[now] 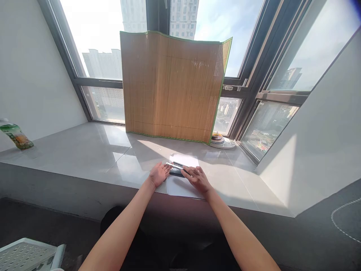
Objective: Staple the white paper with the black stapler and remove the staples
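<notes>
One loosely open left hand in the head view lies beside the dark-and-silver tool, the right hand half-curled over its other end, grip unclear, so steadying it between them and keeping the white paper beneath flat should help.

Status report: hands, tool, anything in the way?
Right hand holds black-and-silver tool by its right end; left hand at its left end, contact unclear. Tool above white paper. Brown mat stands beyond, not between.
</notes>
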### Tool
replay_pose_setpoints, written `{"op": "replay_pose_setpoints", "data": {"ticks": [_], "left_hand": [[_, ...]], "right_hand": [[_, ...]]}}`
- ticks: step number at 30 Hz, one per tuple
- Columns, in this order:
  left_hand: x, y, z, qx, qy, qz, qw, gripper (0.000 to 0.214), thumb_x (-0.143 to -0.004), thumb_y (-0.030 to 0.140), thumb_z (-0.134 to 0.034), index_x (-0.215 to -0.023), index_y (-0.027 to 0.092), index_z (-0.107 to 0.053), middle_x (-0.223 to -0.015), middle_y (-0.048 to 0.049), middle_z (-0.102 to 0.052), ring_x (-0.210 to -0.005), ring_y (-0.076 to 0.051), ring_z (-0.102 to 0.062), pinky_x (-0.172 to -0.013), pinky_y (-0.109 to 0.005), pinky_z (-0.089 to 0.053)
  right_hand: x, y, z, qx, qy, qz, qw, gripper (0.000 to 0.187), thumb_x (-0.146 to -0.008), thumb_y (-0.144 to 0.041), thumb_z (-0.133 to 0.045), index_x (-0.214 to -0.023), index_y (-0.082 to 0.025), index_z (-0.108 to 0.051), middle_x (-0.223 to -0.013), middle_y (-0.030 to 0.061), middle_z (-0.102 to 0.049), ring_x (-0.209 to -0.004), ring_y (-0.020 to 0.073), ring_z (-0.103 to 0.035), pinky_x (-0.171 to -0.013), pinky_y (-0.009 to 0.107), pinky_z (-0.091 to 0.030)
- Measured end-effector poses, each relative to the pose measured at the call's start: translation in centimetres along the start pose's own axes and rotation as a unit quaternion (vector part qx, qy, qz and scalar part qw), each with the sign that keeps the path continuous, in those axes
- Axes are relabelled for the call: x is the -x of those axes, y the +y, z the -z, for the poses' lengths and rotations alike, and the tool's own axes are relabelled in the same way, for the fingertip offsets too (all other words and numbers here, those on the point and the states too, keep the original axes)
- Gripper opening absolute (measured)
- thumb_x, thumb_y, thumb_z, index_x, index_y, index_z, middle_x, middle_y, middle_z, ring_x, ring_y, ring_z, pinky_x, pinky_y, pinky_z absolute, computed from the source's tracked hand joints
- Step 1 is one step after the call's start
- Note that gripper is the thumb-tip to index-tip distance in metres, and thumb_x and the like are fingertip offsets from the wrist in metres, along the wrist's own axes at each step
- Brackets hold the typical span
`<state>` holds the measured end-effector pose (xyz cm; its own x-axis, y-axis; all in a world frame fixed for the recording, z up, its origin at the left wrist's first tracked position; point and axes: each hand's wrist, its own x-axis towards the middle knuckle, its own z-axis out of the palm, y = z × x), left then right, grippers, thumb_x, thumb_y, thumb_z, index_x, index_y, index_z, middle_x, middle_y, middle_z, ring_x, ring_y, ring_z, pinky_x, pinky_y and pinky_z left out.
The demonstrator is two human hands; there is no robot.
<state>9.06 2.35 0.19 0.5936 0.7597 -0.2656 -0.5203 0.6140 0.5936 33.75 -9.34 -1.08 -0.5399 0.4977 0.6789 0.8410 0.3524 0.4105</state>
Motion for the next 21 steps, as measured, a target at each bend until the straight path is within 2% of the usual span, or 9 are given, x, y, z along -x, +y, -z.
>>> {"op": "replay_pose_setpoints", "data": {"ticks": [6,9,11,13,16,18,21], "left_hand": [[-0.1,0.1,-0.1,0.004,0.002,0.007,1.000,0.053,-0.113,0.036,-0.035,-0.159,0.011,-0.040,-0.129,-0.0186,-0.071,-0.118,-0.022,-0.072,-0.098,-0.032,-0.059],[-0.2,-0.1,0.0,0.011,0.012,-0.001,1.000,0.046,-0.112,0.028,-0.039,-0.153,0.011,-0.047,-0.127,-0.0194,-0.071,-0.114,-0.023,-0.073,-0.101,-0.038,-0.058],[-0.2,-0.4,0.0,-0.010,0.017,-0.021,1.000,0.040,-0.107,0.017,-0.046,-0.146,0.012,-0.055,-0.127,-0.0186,-0.071,-0.113,-0.022,-0.073,-0.102,-0.039,-0.057],[-0.2,-0.8,0.0,-0.061,0.017,-0.047,0.997,0.033,-0.102,0.010,-0.053,-0.133,0.012,-0.065,-0.119,-0.0167,-0.073,-0.105,-0.020,-0.074,-0.098,-0.035,-0.057],[-0.1,-1.4,-0.1,-0.157,0.003,-0.083,0.984,0.021,-0.098,0.015,-0.066,-0.116,0.010,-0.074,-0.097,-0.0112,-0.073,-0.083,-0.015,-0.070,-0.087,-0.030,-0.054],[0.1,-1.7,-0.3,-0.206,-0.014,-0.107,0.973,0.022,-0.093,0.024,-0.076,-0.111,0.010,-0.076,-0.090,-0.0085,-0.072,-0.075,-0.013,-0.066,-0.080,-0.028,-0.052],[0.5,-2.1,-0.7,-0.289,-0.025,-0.133,0.948,0.032,-0.087,0.040,-0.084,-0.103,0.013,-0.077,-0.086,-0.0094,-0.075,-0.070,-0.014,-0.064,-0.068,-0.027,-0.047]], "right_hand": [[-0.1,-0.2,0.3,-0.010,0.013,-0.018,1.000,0.043,-0.101,-0.006,-0.063,-0.137,-0.028,-0.069,-0.140,0.0060,-0.073,-0.113,0.0223,-0.063,-0.094,0.039,-0.042],[-0.4,0.2,0.2,-0.071,0.034,-0.119,0.990,0.033,-0.102,-0.014,-0.062,-0.133,-0.023,-0.070,-0.127,0.0099,-0.078,-0.104,0.0236,-0.067,-0.090,0.040,-0.043],[-0.4,0.7,-0.1,-0.125,0.058,-0.235,0.962,0.024,-0.102,-0.026,-0.064,-0.123,-0.021,-0.074,-0.108,0.0096,-0.081,-0.093,0.0248,-0.068,-0.086,0.040,-0.046],[-0.3,1.3,-0.5,-0.172,0.068,-0.344,0.920,0.025,-0.099,-0.040,-0.065,-0.112,-0.021,-0.077,-0.093,0.0081,-0.080,-0.084,0.0264,-0.068,-0.082,0.041,-0.050],[0.1,2.2,-1.0,-0.232,0.042,-0.435,0.869,0.034,-0.093,-0.052,-0.067,-0.104,-0.022,-0.080,-0.089,0.0089,-0.080,-0.082,0.0303,-0.072,-0.081,0.043,-0.056],[0.2,2.5,-1.2,-0.274,0.019,-0.442,0.854,0.032,-0.091,-0.052,-0.070,-0.102,-0.024,-0.081,-0.092,0.0082,-0.081,-0.083,0.0306,-0.074,-0.080,0.042,-0.058],[0.4,2.5,-1.4,-0.316,-0.003,-0.402,0.859,0.025,-0.090,-0.048,-0.074,-0.101,-0.027,-0.081,-0.094,0.0055,-0.082,-0.081,0.0277,-0.076,-0.076,0.039,-0.059]]}}
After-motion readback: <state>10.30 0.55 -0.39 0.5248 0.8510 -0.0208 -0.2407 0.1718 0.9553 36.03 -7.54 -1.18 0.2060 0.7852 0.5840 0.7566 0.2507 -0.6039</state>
